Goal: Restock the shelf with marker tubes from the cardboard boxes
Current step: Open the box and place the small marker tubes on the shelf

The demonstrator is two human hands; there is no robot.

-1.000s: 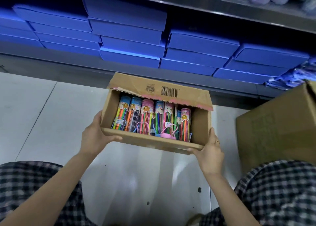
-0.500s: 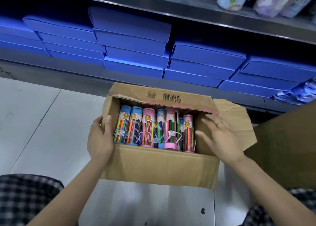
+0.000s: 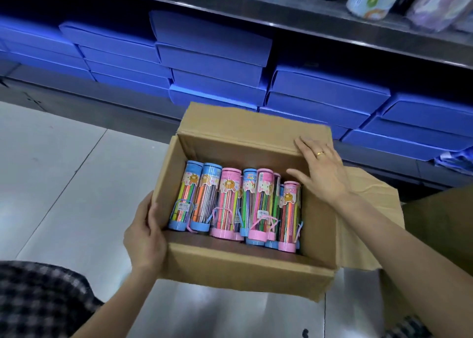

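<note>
Down near the floor, the open cardboard box [image 3: 245, 268] sits between both hands; the left hand [image 3: 146, 238] grips its near-left corner, thumb hooked over the rim; the right hand [image 3: 320, 170] lies flat, fingers straight, pressing the far flap [image 3: 253, 125] back; marker tubes [image 3: 238, 204] lie side by side inside, below the shelf [image 3: 281, 18].

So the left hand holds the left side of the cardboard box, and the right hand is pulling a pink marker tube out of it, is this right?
Not quite. The head view shows the right hand lying flat on the back flap of the cardboard box, holding no tube. The marker tubes all lie inside the box. The left hand does hold the left side.
</note>
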